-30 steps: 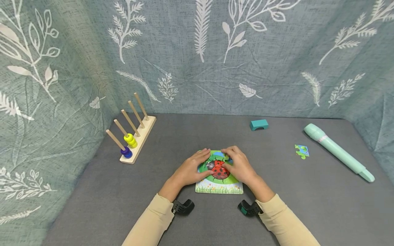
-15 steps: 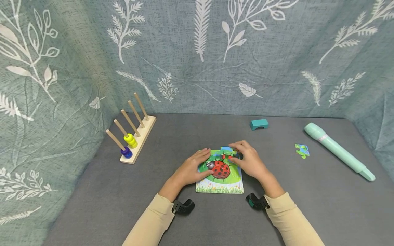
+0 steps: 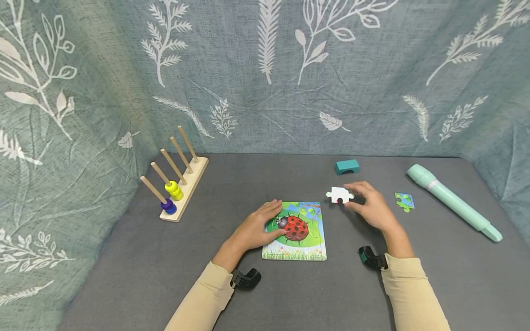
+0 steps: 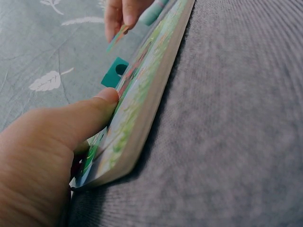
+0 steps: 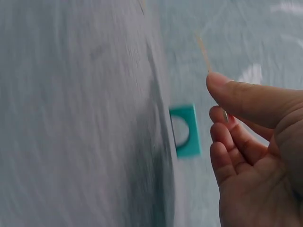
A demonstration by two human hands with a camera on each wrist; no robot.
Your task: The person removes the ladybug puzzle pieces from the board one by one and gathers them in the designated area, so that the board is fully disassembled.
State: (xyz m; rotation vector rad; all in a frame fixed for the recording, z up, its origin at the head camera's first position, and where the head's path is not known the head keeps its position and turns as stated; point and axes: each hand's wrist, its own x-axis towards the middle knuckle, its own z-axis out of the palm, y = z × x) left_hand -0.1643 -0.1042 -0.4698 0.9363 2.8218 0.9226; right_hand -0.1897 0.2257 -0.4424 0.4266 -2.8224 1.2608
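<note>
On the tabletop [image 3: 290, 299], ladybug puzzle [image 3: 296, 253] is touched by left hand [image 3: 257, 227], thumb and fingers spread apart. Past its right edge, white-backed piece [image 3: 337, 193] is pinched aloft by right hand [image 3: 371, 208]. Farther right, loose piece [image 3: 406, 201] is seen; farther back, teal arch block [image 3: 347, 165].

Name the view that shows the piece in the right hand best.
The head view: the piece shows its broad white side, knobs and notch clear. The left wrist view gives only a small, slanted, coloured sliver; the right wrist view shows it nearly edge-on, a thin line.
</note>
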